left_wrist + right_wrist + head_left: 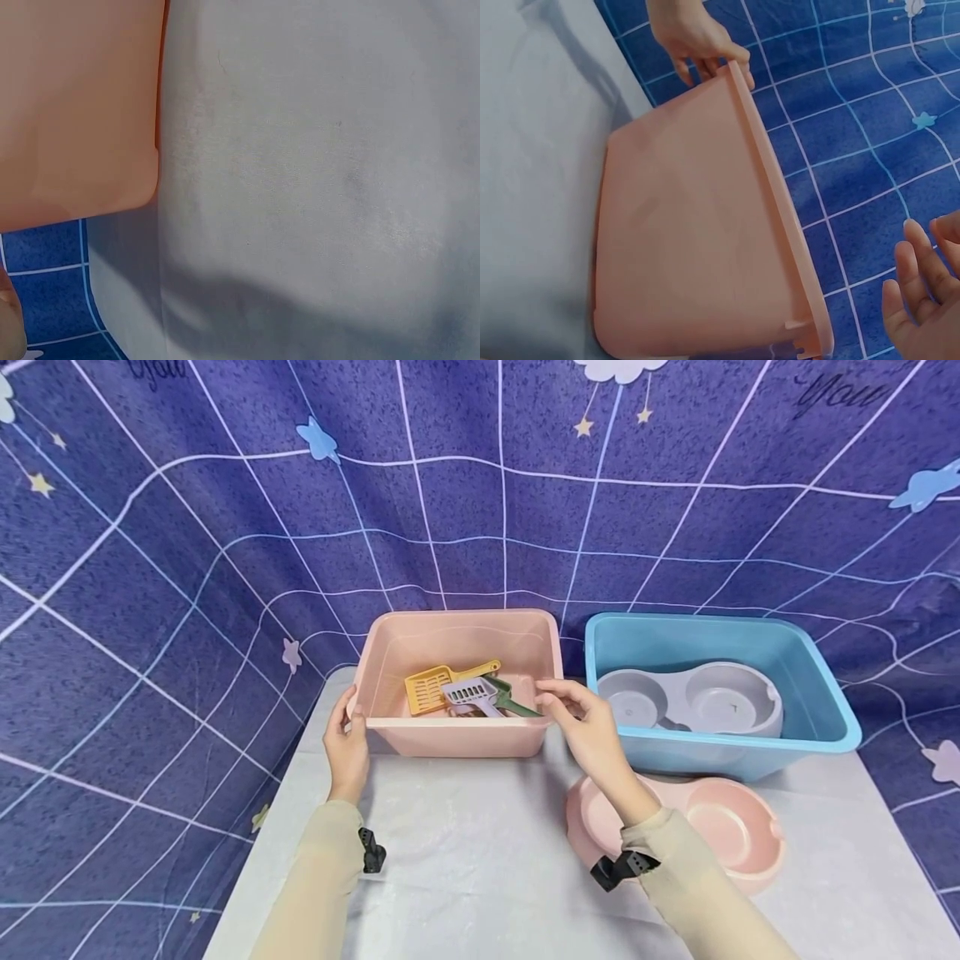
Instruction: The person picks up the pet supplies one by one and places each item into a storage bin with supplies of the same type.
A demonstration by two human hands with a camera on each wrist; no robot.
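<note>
A pink litter box (457,742) stands on the table near the backdrop. Inside it lie a yellow litter scoop (429,691), a pale lilac one (471,692) and a green one (513,700), partly overlapping. My left hand (347,753) grips the box's left rim by its front corner, fingers along the outer side; the right wrist view shows them bent at the edge. By the front right corner hovers my right hand (592,735), its fingers loosely spread. In the right wrist view that hand (930,300) holds nothing and appears apart from the box.
Right of the pink box stands a blue litter box (697,758) with a grey double bowl (772,714) inside. A pink double bowl (731,831) sits in front of it, partly under my right forearm. The white table (450,860) meets a purple-blue patterned curtain (465,493) behind.
</note>
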